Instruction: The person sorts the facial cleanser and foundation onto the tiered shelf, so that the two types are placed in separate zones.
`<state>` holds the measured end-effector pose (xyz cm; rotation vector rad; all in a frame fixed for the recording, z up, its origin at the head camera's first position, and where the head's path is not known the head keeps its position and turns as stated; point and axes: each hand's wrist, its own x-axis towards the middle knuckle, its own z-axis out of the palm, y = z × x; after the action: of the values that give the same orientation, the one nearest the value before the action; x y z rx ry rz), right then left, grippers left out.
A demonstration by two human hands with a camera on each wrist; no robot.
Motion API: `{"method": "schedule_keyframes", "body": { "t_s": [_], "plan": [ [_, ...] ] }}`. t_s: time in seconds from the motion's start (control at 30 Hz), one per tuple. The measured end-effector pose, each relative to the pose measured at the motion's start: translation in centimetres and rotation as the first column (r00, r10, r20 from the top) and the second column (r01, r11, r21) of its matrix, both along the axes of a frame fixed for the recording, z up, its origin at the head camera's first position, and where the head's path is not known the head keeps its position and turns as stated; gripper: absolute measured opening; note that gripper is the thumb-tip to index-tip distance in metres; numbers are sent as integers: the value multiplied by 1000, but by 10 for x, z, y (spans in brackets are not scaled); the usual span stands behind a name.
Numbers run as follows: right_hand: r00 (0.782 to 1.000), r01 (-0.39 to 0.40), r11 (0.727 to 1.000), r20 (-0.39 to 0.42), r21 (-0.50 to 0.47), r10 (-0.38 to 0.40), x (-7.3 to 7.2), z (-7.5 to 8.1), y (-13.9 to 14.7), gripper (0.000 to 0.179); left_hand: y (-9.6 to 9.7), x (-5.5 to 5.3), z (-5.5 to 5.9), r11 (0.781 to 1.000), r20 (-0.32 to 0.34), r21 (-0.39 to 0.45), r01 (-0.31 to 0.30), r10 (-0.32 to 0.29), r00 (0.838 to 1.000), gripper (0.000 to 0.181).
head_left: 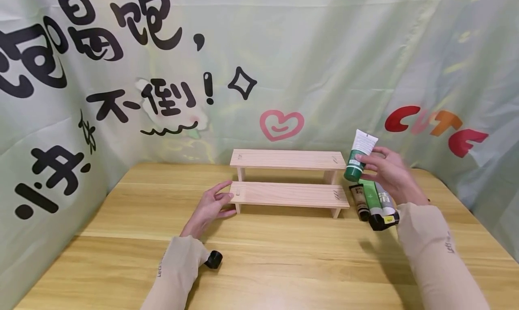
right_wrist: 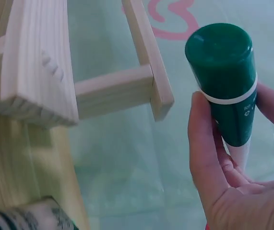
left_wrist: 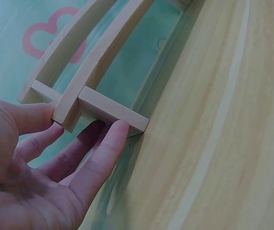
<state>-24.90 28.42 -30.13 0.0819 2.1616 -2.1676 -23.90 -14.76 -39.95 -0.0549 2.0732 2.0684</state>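
Observation:
My right hand [head_left: 391,172] holds a green and white squeeze tube [head_left: 357,159] in the air by the right end of a two-tier wooden stand [head_left: 288,194]. The tube tilts, its green cap [right_wrist: 220,40] downward and its flat white end up; fingers and thumb grip it from both sides. At the stand's left end my left hand [head_left: 211,208] grips the lower step. In the left wrist view the thumb touches the board's end [left_wrist: 67,112], and fingertips rest against the short leg [left_wrist: 113,110] under it. Both steps carry nothing.
Right of the stand several tubes lie side by side on the wooden table [head_left: 284,256]: a brown one [head_left: 359,201], a green one [head_left: 371,195] and a grey one [head_left: 384,199]. A printed curtain [head_left: 324,75] hangs close behind the stand.

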Motion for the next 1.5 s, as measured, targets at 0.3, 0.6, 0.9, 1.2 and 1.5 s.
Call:
{"method": "schedule_keyframes", "body": {
  "t_s": [0.3,0.6,0.9,1.2,1.5],
  "plan": [
    [999,-33,999,-33,-18,33,-7,4,-26,76,-2,1,-2,1000,-2,1,6,-6,1000,52],
    [998,-6,1000,-70,9,7,-15,16,-59,72,-1,-1,-1,1000,-6,10,3,-3,1000,52],
    [996,22,1000,-86,0,-22,-23,18,-86,63,-1,-1,-1,1000,-4,9,1,-1,1000,52],
    [992,41,999,-115,-11,-42,-31,16,-110,59,-2,1,-2,1000,-4,7,5,-5,1000,52],
    [980,60,998,-192,12,-57,-37,21,-133,52,-2,1,-1,1000,-11,6,7,-7,1000,53]
  ]
}}
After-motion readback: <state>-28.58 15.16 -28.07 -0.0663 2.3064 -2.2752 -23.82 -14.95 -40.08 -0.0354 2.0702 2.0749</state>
